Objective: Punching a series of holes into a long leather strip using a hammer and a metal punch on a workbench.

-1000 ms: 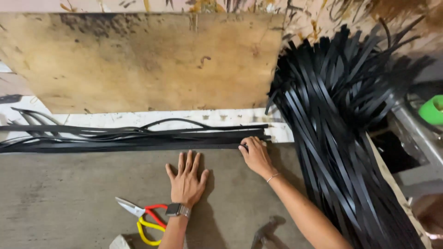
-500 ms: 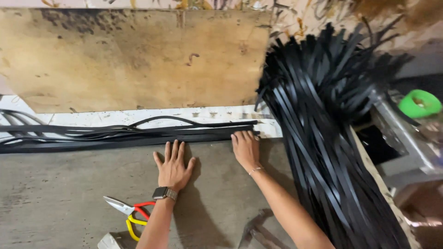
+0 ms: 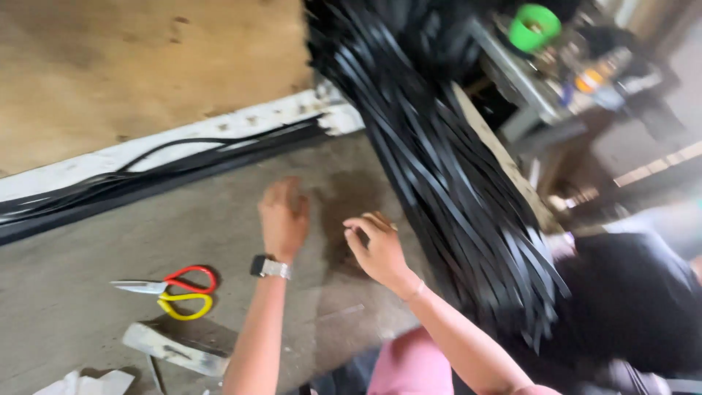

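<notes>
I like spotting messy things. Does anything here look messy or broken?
Yes. The flat black strips along the wall lie tangled, and one loops up off the floor. The plywood board behind them is stained and scuffed. Scissors lie loose on the floor beside a pale block.

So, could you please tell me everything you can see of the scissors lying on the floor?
The scissors lie flat on the grey concrete floor, left of the left hand and apart from it. The blades look like bare metal, are closed and point left. One handle loop is red, the other yellow, seemingly plastic-coated. No hand touches them. Just below them lies a pale flat block, close by but seemingly not touching.
</notes>
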